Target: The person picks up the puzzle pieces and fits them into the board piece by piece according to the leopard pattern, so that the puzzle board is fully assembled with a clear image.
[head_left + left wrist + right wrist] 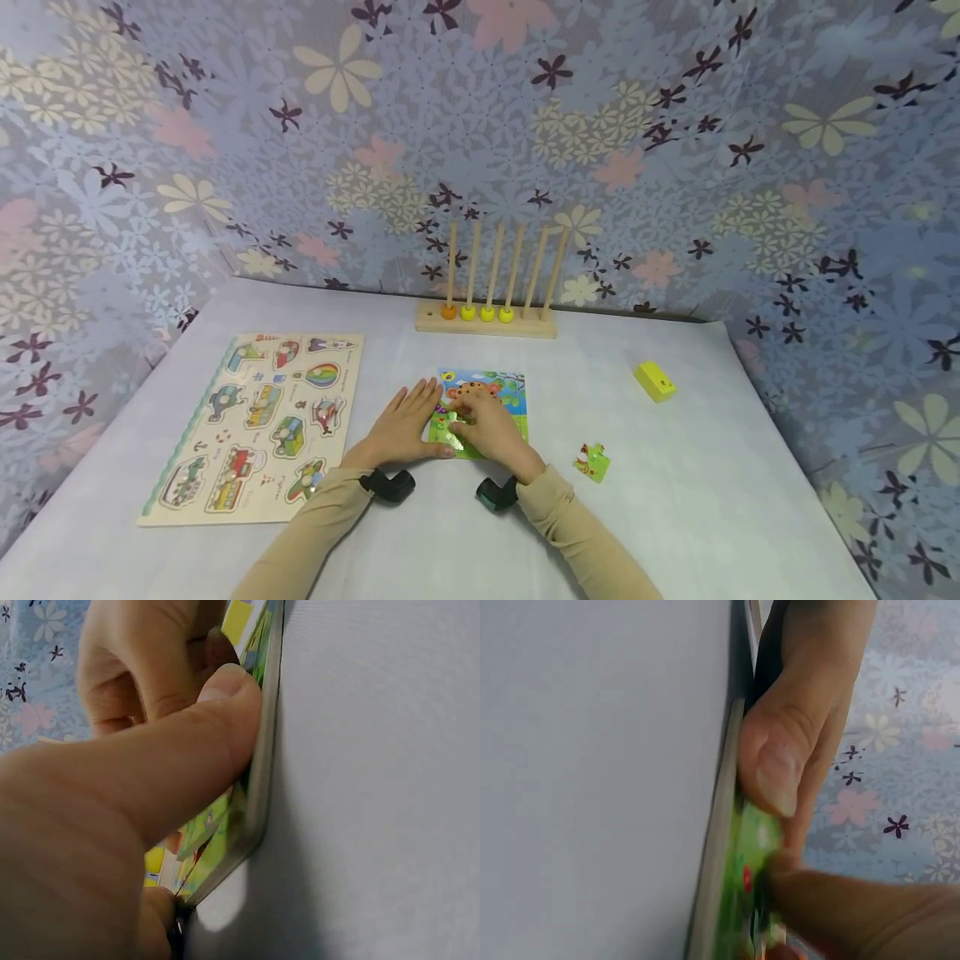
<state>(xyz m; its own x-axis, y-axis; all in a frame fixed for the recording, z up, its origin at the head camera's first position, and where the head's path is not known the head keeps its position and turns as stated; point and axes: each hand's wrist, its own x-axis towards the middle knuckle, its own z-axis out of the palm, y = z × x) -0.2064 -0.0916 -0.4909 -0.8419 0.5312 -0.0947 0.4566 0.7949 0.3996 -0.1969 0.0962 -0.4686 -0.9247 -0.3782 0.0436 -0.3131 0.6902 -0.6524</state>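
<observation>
A jigsaw puzzle board (pixel 516 385) with a spotted animal, blue sky and green grass lies flat at the middle of the table. My left hand (pixel 401 429) rests along its left side, fingers straight, thumb on the near edge. Over the board's lower part, my right hand (pixel 491 429) pinches a green puzzle piece (pixel 453 419) between thumb and fingers. In the left wrist view a piece (pixel 202 834) is tilted up from the board. Part of the picture is hidden under my right hand. To the right lies a loose puzzle piece (pixel 595 463), green with red.
A wooden peg puzzle board (pixel 251 433) with vehicle pictures lies at the left. At the back stands a wooden rod stacker (pixel 487 327) with one orange and several yellow beads. A yellow block (pixel 655 381) sits at the right. Flowered fabric (pixel 480 150) hangs behind the table.
</observation>
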